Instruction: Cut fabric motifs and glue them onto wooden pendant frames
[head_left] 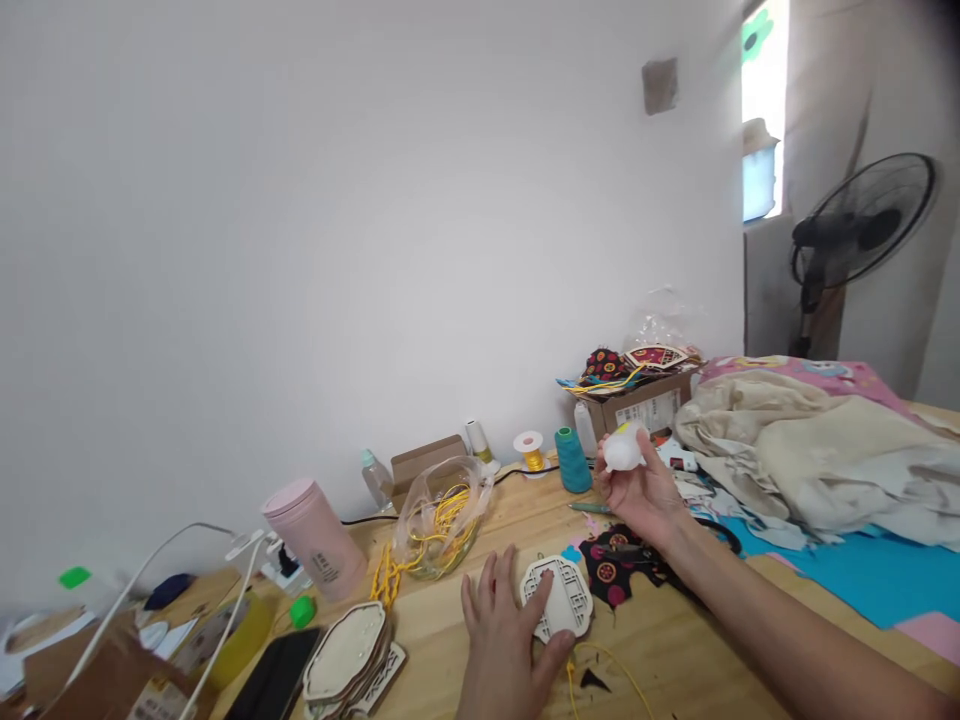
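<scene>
My left hand (504, 630) lies low over the table with its fingers spread. Its index finger and thumb rest on a pale wooden cut-out plaque (562, 600) with fretwork sides, and a yellow cord (611, 655) runs beside it. Raised to the right, my right hand (641, 490) is closed around a small white rounded object (624, 450) with a yellow spot; its exact kind is unclear. Beneath that hand lies a dark patterned fabric scrap (606, 572). A teal thread cone (573, 462) stands just behind.
A stack of wooden plaques (345, 652) and a black phone (276, 675) lie at left. A pink tumbler (315, 540) and a plastic bag of yellow cord (442, 520) stand behind. Beige cloth (817, 450) is heaped at right, near a cardboard box (645, 405).
</scene>
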